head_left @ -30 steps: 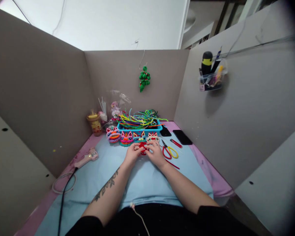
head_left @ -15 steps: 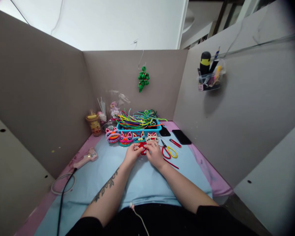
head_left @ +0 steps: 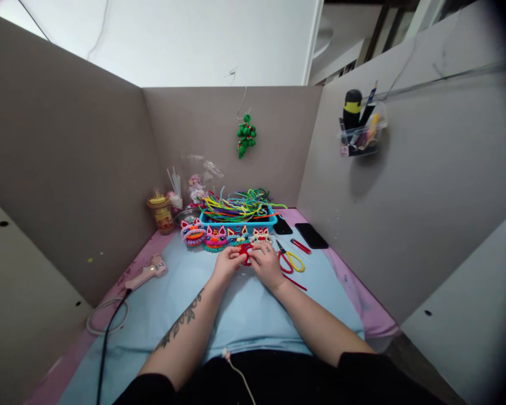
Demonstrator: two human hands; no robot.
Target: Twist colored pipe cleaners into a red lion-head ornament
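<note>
Between my two hands is a small red pipe-cleaner piece (head_left: pixel 245 254), partly covered by my fingers. My left hand (head_left: pixel 226 263) pinches its left side, and my right hand (head_left: pixel 265 263) closes on its right side. Just behind my fingers stand several pipe-cleaner animal heads: a lilac one (head_left: pixel 193 233), a pink one with a horn (head_left: pixel 216 238), a teal one (head_left: pixel 237 236) and a cream one (head_left: pixel 261 235). Scissors with red and yellow handles (head_left: pixel 294 261) lie right of my right hand, beside a loose red pipe cleaner (head_left: pixel 295 282).
A blue basket (head_left: pixel 240 226) heaped with coloured pipe cleaners (head_left: pixel 236 205) stands at the back. A pink glue gun (head_left: pixel 148 273) with a black cord lies left. Behind it are a drink cup (head_left: pixel 162 214) and a metal bowl (head_left: pixel 187 216). A phone (head_left: pixel 311 235) and red cutter (head_left: pixel 301 246) lie right.
My fingers have shifted slightly around the red piece, and its visible outline differs a little. Both hands stay in nearly the same place, and everything else is still.
</note>
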